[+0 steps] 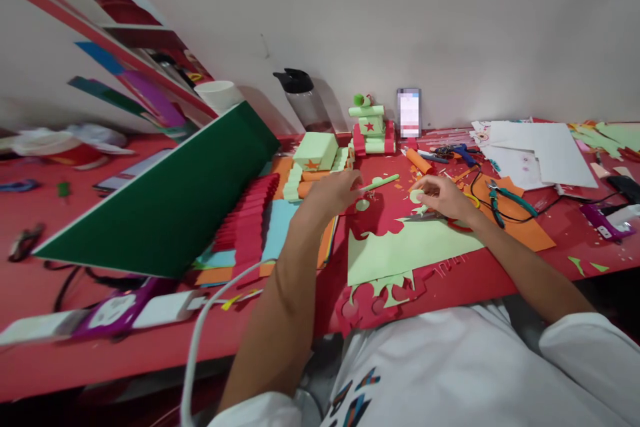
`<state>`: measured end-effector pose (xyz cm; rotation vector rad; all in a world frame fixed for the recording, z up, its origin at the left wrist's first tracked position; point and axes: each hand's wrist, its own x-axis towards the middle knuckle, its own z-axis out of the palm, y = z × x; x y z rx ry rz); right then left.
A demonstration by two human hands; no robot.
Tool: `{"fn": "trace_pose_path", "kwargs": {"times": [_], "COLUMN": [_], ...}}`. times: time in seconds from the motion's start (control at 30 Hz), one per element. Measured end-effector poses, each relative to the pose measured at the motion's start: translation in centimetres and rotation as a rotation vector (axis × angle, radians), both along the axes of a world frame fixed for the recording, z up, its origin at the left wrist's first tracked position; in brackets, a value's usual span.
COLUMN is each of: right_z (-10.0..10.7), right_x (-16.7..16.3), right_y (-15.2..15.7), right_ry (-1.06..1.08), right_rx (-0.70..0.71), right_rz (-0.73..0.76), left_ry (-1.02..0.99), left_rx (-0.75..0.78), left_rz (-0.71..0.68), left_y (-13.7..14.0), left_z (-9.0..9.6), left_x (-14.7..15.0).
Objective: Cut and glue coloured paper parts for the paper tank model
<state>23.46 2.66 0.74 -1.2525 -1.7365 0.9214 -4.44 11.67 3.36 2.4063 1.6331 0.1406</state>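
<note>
My left hand (336, 191) is closed at the near end of a thin light-green paper roll (384, 181), which points to the right. Between thumb and fingertips, my right hand (443, 197) pinches a small light-green paper disc (417, 196). Another pale disc (363, 205) lies on the table below the roll. Under my right hand are scissors (457, 224) with red-orange handles, resting by a light-green paper sheet (415, 247) whose upper edge is cut in scallops. Behind stands a green and red paper model (369, 125) with a red star.
A dark green board (165, 207) leans at the left above red pleated paper (247, 220). A bottle (305, 100) and a phone (409, 112) stand by the partition. Teal-handled pliers (500, 203) and a cable lie on orange paper at right. A white cable crosses beside my left forearm.
</note>
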Motion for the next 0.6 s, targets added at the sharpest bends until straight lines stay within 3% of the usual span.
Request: {"fn": "trace_pose_path", "kwargs": {"times": [0.1, 0.3, 0.6], "right_z": [0.0, -0.4, 1.1], "right_x": [0.0, 0.2, 3.8], "right_y": [0.0, 0.1, 1.6], "right_ry": [-0.004, 0.007, 0.072], "right_rx": [-0.006, -0.081, 0.115], "right_rz": [0.001, 0.013, -0.202], "left_ry": [0.153, 0.180, 0.185], "left_rx": [-0.106, -0.130, -0.103], "left_rz": [-0.058, -0.089, -0.135], "left_y": [0.2, 0.1, 0.2], "left_z": [-0.5, -1.2, -1.2], "left_x": [-0.4, 0.5, 0.1]}}
